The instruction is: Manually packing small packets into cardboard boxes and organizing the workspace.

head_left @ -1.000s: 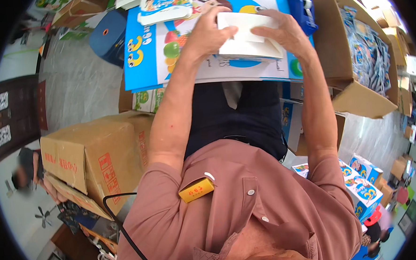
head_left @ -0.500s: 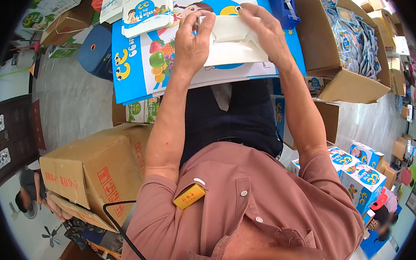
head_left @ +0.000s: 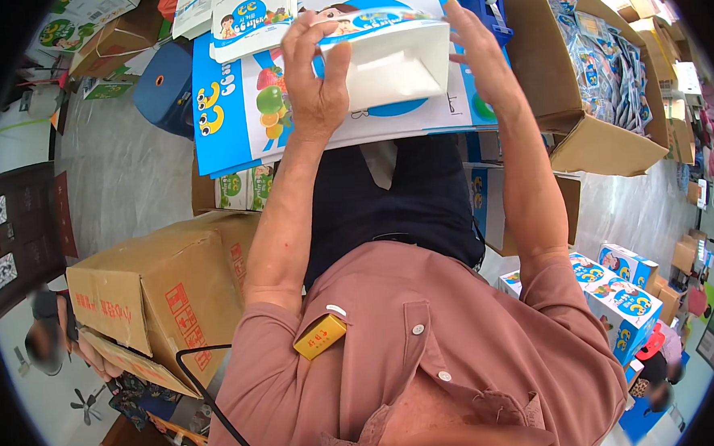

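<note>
A small carton (head_left: 398,63), white inside with a colourful printed panel along its far edge, stands open over the printed blue-and-white cardboard (head_left: 235,132). My left hand (head_left: 316,88) is closed on its left side, thumb toward me and fingers curled behind. Beside the carton's right wall is my right hand (head_left: 482,59), its fingers stretched out and the palm facing the box. Whether those fingertips touch the wall I cannot tell. Flat printed carton blanks (head_left: 254,26) lie stacked just beyond my left hand.
A blue tape dispenser (head_left: 487,10) stands at the far right of the cardboard. To its right, an open brown box (head_left: 611,141) holds many small packets (head_left: 607,72). A blue stool (head_left: 164,92) is on the left, and a large brown box (head_left: 146,290) stands near my left elbow.
The carton has turned upright, showing its printed panel and open inside. My right hand has drawn back to the right and straightened its fingers; my left keeps hold, slightly further left.
</note>
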